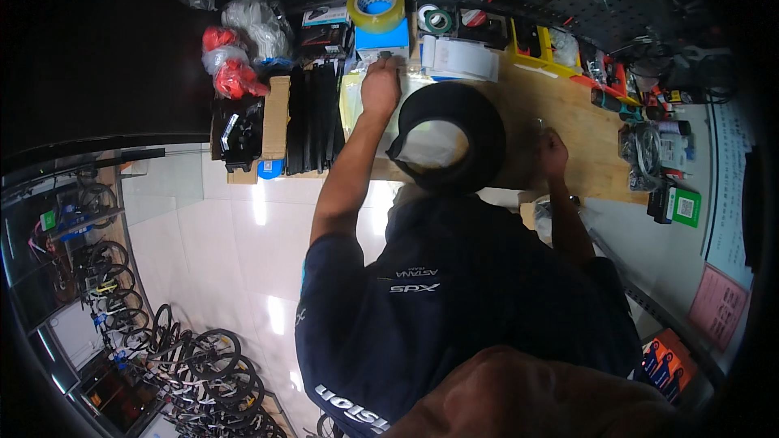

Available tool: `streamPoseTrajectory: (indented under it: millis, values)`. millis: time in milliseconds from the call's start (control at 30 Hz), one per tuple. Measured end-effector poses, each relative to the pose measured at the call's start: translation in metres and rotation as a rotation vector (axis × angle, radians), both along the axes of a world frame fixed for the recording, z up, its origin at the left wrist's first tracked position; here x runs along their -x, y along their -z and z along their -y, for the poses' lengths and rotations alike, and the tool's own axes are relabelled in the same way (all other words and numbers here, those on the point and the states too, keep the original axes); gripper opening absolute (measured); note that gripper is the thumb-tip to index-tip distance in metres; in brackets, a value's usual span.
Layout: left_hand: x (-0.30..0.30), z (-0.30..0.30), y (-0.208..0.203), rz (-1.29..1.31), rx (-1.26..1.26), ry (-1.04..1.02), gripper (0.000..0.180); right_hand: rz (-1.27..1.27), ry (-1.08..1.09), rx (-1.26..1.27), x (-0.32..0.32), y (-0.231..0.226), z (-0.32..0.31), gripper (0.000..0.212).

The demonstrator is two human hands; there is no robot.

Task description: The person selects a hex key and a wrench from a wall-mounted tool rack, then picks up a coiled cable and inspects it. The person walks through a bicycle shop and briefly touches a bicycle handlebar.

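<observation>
My left hand [380, 91] reaches over the back of the workbench, closed, fingertips at a small dark piece that I cannot name. Beyond those fingers is a blue-and-white box [383, 39] with a roll of clear yellowish tape [376, 8] on top. Clear plastic packaging [350, 101] lies under the wrist. To the right, my right hand [553, 154] is held closed above the wooden bench; a small shiny bit shows at its fingertips, too blurred to name. Between my arms, close to my body, sits a thick black ring-shaped thing [487, 134] with whitish sheet material [436, 143] showing through its middle.
Left of my arm stand a row of thin black packs [312, 122] and a cardboard box [276, 113]. White paper slips [458, 58] and yellow parts bins [540, 47] line the back. Bagged cables [643, 154] lie at the right end. Several bicycles [187, 357] stand behind.
</observation>
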State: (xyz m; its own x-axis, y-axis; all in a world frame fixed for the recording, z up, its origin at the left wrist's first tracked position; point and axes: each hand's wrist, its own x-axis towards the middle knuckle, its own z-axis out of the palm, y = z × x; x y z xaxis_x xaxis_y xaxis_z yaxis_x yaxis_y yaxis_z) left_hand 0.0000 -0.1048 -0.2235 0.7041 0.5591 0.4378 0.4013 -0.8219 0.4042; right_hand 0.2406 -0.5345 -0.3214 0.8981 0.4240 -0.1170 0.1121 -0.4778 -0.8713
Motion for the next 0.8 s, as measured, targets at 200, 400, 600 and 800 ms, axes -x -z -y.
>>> streamPoseTrajectory:
  millis: [200, 400, 600, 800]
  values:
    - [-0.017, -0.019, 0.047, -0.36, -0.184, -0.088, 0.016, 0.203, -0.009, 0.077, 0.008, -0.012, -0.003, 0.013]
    - [-0.015, -0.029, 0.032, -0.377, -0.267, -0.011, 0.014, 0.221, -0.005, 0.053, 0.013, -0.028, -0.013, 0.015]
    - [0.035, -0.021, -0.005, 0.081, -0.122, 0.131, 0.017, 0.261, -0.007, 0.107, 0.01, -0.025, -0.012, 0.019]
    - [0.059, -0.009, 0.003, 0.07, 0.137, 0.009, 0.021, 0.167, -0.007, 0.052, 0.004, -0.012, -0.006, 0.021]
